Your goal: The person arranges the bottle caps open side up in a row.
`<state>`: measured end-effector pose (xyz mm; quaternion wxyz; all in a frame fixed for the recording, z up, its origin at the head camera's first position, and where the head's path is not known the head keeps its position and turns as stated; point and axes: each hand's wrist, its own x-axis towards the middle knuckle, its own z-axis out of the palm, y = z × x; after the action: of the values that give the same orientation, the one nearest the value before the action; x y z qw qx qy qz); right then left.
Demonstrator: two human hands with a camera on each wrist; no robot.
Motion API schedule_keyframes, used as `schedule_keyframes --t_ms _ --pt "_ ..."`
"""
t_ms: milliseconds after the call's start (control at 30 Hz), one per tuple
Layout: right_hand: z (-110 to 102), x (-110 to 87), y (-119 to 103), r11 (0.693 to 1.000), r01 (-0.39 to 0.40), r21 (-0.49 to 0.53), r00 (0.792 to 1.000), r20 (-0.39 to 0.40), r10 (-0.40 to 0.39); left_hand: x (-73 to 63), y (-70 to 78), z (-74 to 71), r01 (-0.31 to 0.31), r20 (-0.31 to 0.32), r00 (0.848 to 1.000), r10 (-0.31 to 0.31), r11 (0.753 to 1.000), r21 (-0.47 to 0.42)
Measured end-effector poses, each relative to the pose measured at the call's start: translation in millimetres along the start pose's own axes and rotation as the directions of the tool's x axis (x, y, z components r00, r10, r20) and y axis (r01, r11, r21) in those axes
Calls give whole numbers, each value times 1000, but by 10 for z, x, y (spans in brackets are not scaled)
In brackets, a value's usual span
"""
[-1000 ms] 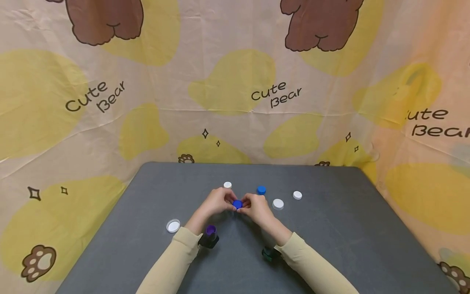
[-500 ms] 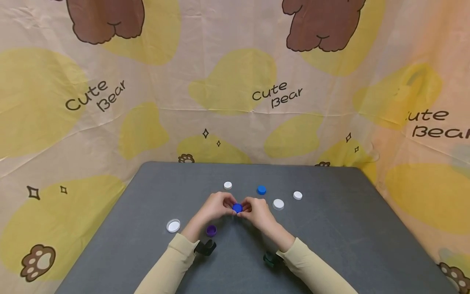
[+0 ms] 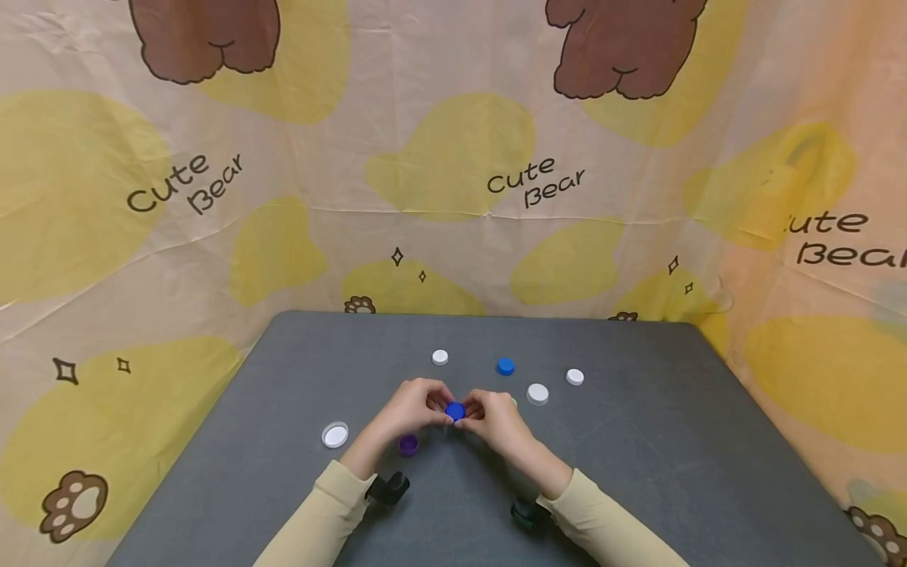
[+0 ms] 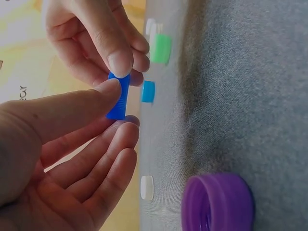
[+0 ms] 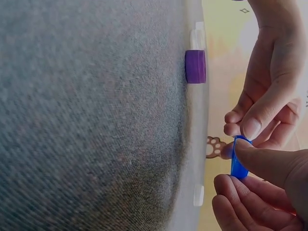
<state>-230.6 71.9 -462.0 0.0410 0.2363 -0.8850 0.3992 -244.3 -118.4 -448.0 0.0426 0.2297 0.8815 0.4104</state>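
Over the middle of the table, both hands hold one dark blue bottle cap (image 3: 455, 411) between them. My left hand (image 3: 416, 406) pinches its left edge with thumb and fingers. From the other side, my right hand (image 3: 497, 416) pinches the right edge. The left wrist view shows the blue cap (image 4: 118, 98) edge-on, off the table, with ridges on its side. Below the left hand, a purple cap (image 3: 408, 446) stands with its hollow side up. A green cap (image 4: 161, 48) is mostly hidden behind the right hand in the head view.
Behind the hands lie a white cap (image 3: 440, 357) and a lighter blue cap (image 3: 505, 366). To the right are a white lid (image 3: 538, 394) and another white cap (image 3: 575, 377). A clear-rimmed white lid (image 3: 335, 435) lies left on the grey table (image 3: 638, 472).
Both hands have drawn slightly towards the person with the dark blue cap between them. A sliver of green now shows beside the right hand. The caps on the table have stayed put.
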Motion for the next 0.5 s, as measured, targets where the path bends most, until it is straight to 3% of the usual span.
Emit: schedule_keyframes --t_ms 500 --pt "-20 -80 -2 1000 10 28 999 38 -11 -100 -17 38 -15 2 1000 15 999 -35"
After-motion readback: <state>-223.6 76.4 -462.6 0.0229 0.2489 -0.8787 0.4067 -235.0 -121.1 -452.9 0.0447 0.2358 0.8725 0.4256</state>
